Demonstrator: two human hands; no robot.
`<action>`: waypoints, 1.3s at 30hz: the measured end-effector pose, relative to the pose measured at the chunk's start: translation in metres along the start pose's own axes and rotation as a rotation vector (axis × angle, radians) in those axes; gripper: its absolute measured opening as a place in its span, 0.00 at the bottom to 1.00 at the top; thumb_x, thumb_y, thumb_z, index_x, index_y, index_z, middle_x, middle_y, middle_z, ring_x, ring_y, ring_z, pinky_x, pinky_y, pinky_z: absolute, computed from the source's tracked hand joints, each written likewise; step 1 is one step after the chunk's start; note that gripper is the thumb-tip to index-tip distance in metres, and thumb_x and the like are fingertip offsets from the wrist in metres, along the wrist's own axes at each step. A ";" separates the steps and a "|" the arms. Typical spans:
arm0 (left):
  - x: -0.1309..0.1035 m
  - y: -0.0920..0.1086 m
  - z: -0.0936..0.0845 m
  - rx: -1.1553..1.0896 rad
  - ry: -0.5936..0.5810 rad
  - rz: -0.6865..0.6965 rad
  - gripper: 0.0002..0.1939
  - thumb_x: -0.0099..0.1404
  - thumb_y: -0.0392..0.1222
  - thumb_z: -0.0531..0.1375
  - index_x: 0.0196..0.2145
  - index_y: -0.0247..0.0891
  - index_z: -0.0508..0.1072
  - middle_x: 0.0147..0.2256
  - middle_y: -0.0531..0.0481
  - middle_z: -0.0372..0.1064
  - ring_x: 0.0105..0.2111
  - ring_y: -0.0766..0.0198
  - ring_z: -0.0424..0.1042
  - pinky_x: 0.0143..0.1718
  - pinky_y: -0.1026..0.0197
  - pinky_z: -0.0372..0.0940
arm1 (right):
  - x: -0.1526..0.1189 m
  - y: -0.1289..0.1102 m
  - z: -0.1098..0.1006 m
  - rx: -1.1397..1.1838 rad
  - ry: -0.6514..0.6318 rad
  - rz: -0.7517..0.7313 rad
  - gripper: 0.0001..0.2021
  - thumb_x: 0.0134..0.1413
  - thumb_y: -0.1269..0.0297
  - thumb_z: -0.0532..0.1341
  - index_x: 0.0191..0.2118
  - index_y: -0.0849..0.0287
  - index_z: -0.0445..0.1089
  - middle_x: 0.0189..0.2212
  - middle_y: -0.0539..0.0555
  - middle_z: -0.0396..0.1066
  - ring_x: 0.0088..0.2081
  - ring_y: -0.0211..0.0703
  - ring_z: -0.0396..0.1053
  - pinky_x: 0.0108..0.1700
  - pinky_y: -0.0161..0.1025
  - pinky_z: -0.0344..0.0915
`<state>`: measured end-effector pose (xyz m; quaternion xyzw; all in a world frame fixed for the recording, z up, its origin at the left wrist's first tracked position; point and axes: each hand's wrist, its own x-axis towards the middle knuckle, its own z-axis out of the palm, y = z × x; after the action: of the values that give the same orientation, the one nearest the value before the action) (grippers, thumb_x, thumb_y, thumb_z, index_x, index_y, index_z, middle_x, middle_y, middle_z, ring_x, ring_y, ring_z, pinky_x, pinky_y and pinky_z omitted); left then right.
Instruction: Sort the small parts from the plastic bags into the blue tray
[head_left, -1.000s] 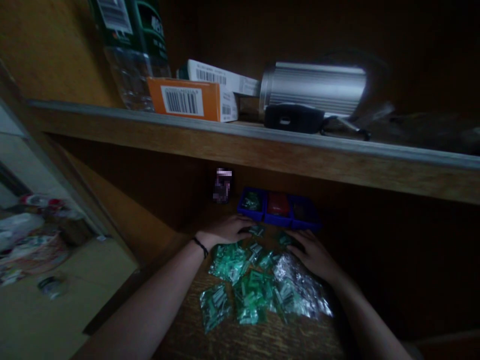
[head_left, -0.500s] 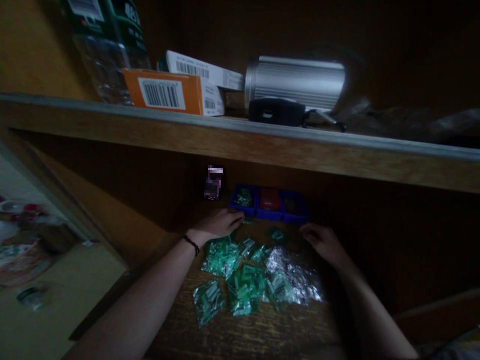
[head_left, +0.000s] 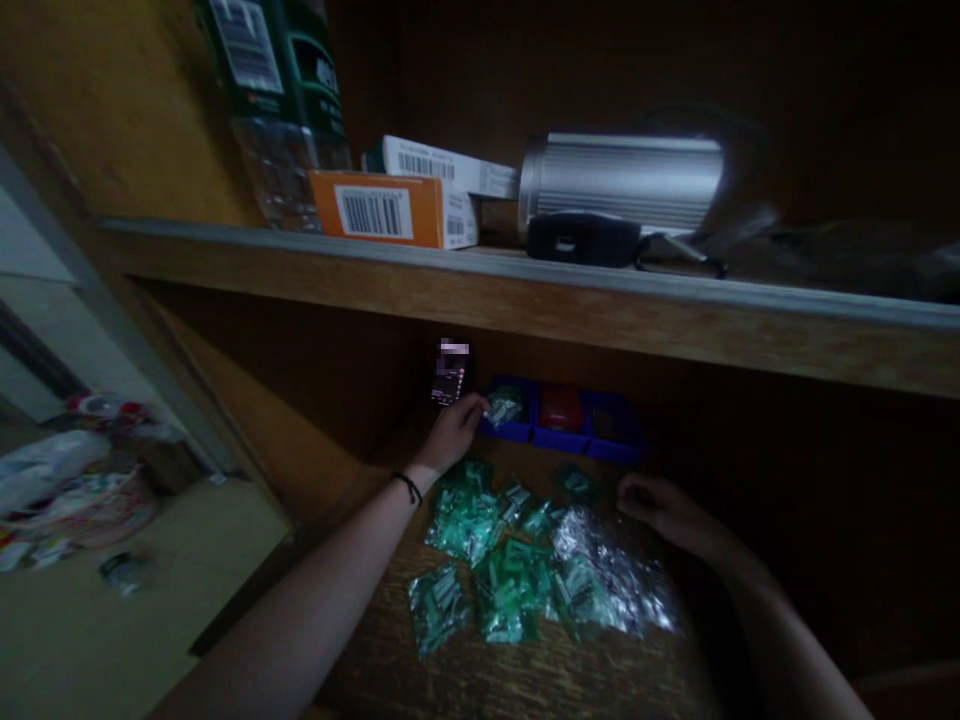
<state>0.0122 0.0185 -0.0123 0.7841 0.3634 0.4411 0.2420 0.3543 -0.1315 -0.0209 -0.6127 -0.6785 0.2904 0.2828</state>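
My left hand (head_left: 453, 432) reaches to the left compartment of a blue three-part tray (head_left: 561, 440). Its fingertips are pinched on a small shiny plastic packet (head_left: 498, 409) at the compartment's near-left edge; dimness blurs its outline. More packets lie in that compartment, something red (head_left: 560, 407) fills the middle one, and the right one's contents are dark. My right hand (head_left: 656, 505) hovers low at the right with curled fingers; whatever is in them, if anything, cannot be seen. Below spread green packets (head_left: 514, 585) holding small strips, beside a heap of clear silvery packets (head_left: 611, 560).
A lit phone (head_left: 450, 375) leans at the back left. Overhead runs a shelf edge (head_left: 480, 270) carrying a bottle (head_left: 281, 120), an orange box (head_left: 379, 210), a silver cylinder (head_left: 626, 180) and a black strap-like item (head_left: 585, 238). A cluttered basket (head_left: 105, 505) stands on the floor, left.
My left hand has moved up from the tabletop to the tray's left compartment, and a small packet shows at its fingertips. My right hand stays near the tray's right end. The camera view has shifted.
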 end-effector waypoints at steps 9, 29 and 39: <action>0.001 -0.004 0.005 0.321 -0.189 0.197 0.20 0.72 0.38 0.53 0.59 0.42 0.69 0.61 0.46 0.67 0.59 0.54 0.64 0.62 0.48 0.57 | 0.003 -0.019 -0.004 0.175 0.307 -0.004 0.16 0.50 0.49 0.65 0.40 0.53 0.74 0.32 0.53 0.78 0.37 0.50 0.74 0.42 0.44 0.69; -0.003 -0.005 0.008 0.543 -0.182 0.211 0.19 0.74 0.48 0.52 0.56 0.40 0.72 0.53 0.46 0.70 0.51 0.52 0.64 0.58 0.48 0.59 | -0.003 -0.013 -0.006 0.327 0.330 0.132 0.12 0.49 0.54 0.64 0.33 0.55 0.77 0.28 0.51 0.74 0.32 0.47 0.69 0.36 0.40 0.61; -0.004 0.003 0.001 0.631 -0.255 0.290 0.19 0.74 0.50 0.52 0.55 0.39 0.71 0.45 0.44 0.73 0.46 0.50 0.62 0.52 0.47 0.61 | 0.005 -0.008 -0.006 0.228 0.590 -0.002 0.19 0.54 0.52 0.62 0.49 0.52 0.77 0.56 0.55 0.73 0.60 0.57 0.66 0.63 0.53 0.58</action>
<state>0.0126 0.0137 -0.0123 0.9121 0.3337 0.2360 -0.0333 0.3534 -0.1271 -0.0110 -0.6343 -0.5308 0.1740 0.5344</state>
